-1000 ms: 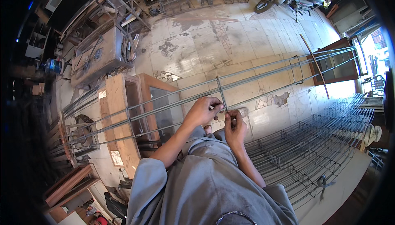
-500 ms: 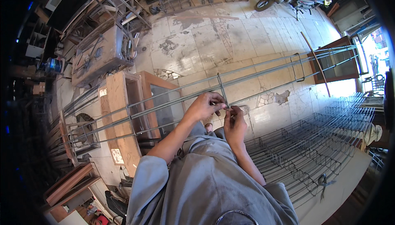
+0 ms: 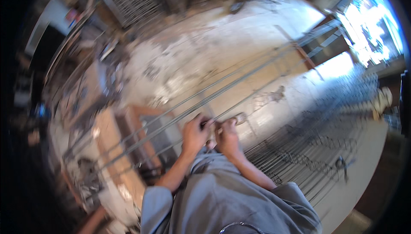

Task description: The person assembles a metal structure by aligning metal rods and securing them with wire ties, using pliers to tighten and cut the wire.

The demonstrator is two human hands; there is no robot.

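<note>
A long cage of thin steel bars (image 3: 222, 90) runs slantwise in front of me, from lower left to upper right. Both hands are at its nearest bar, close together. The fingers of my left hand (image 3: 196, 134) are curled in, thumb against fingertips. Just to its right, my right hand (image 3: 227, 139) is closed too, its fingertips at the same bar. Blur hides whatever small thing lies between the fingers. A cross tie of the cage shows faintly just beyond my hands.
Below the cage's left part stands a wooden frame with a pale panel (image 3: 113, 142). Several finished wire cages (image 3: 295, 148) lie on a pale tabletop (image 3: 364, 148) at right. A cluttered bench (image 3: 79, 95) stands far left; a bright doorway (image 3: 372, 24) is at upper right.
The whole view has swung and blurred. Both hands appear lower and further left in the picture, still together at the near bar, with the right hand turned more knuckles-up.
</note>
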